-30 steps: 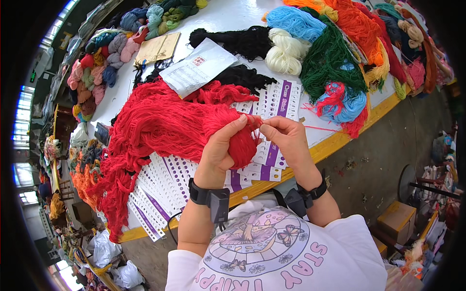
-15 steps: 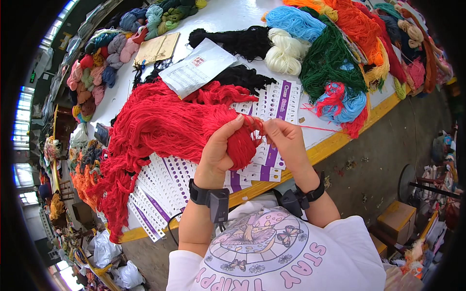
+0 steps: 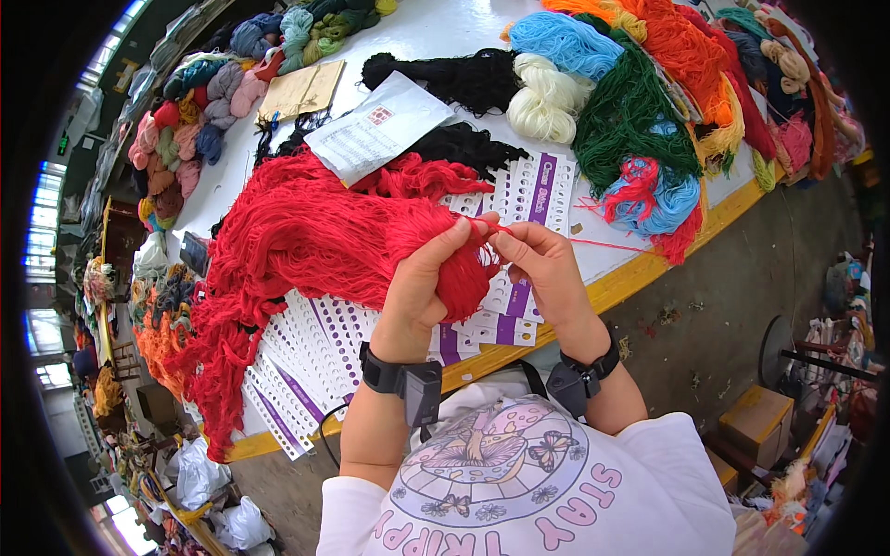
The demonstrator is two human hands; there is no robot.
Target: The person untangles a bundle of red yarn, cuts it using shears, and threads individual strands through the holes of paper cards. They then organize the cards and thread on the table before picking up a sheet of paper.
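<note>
A large loose hank of red yarn (image 3: 306,222) lies across the near side of the table, its tail trailing over the left edge. My left hand (image 3: 422,278) is wrapped round the hank's right end, with the thumb on top. At the tip of that end, my right hand (image 3: 538,264) pinches a few red strands between thumb and forefinger. The fingertips of both hands almost meet there. Punched white and purple thread cards (image 3: 311,357) lie in fanned stacks under and beside the yarn.
A paper sheet in a plastic sleeve (image 3: 375,130) rests behind the red hank. Black yarn (image 3: 450,79), white yarn (image 3: 547,100), green yarn (image 3: 630,116) and light blue yarn (image 3: 565,42) lie farther back. The table's yellow edge (image 3: 612,295) runs close to my forearms. Cardboard boxes (image 3: 757,422) stand at right.
My right hand has shifted slightly left, and its fingers have closed in on the strands at the hank's end. The left hand stays nearly where it was.
</note>
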